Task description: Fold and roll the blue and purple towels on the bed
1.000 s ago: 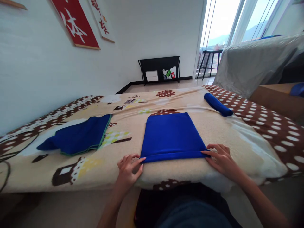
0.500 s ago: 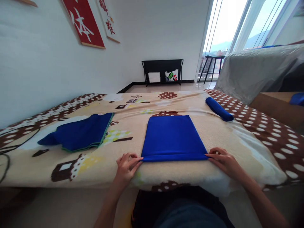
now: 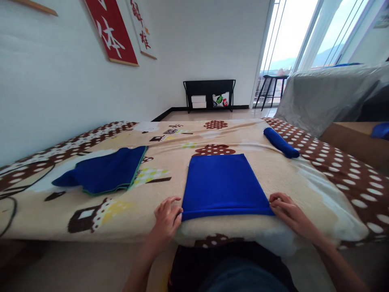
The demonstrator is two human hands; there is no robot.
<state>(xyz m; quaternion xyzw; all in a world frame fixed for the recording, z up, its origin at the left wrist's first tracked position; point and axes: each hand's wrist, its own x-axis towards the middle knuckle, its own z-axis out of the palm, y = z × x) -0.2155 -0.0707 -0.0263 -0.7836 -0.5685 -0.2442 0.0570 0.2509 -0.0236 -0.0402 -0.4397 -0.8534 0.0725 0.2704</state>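
A bright blue towel [image 3: 225,182], folded into a flat rectangle, lies on the patterned blanket in front of me. Its near edge is turned over into a narrow roll. My left hand [image 3: 166,215] is closed at the near left corner, thumb and fingers on the end of the roll. At the near right corner my right hand [image 3: 285,209] pinches the other end of the roll. A rolled blue towel [image 3: 281,142] rests farther back on the right. To the left lies a loosely spread dark blue cloth [image 3: 109,170] with green edging.
The beige and brown blanket [image 3: 243,227] covers the bed up to the wall on the left. Dark cables [image 3: 12,215] lie at its left edge. A cardboard box [image 3: 349,138] and a plastic-covered piece of furniture [image 3: 328,89] stand at the right. A black shelf [image 3: 209,89] is at the back wall.
The folded towel has come slightly toward me, and its near edge is rolled a little thicker. Both hands have stayed at its near corners, and the view has shifted slightly.
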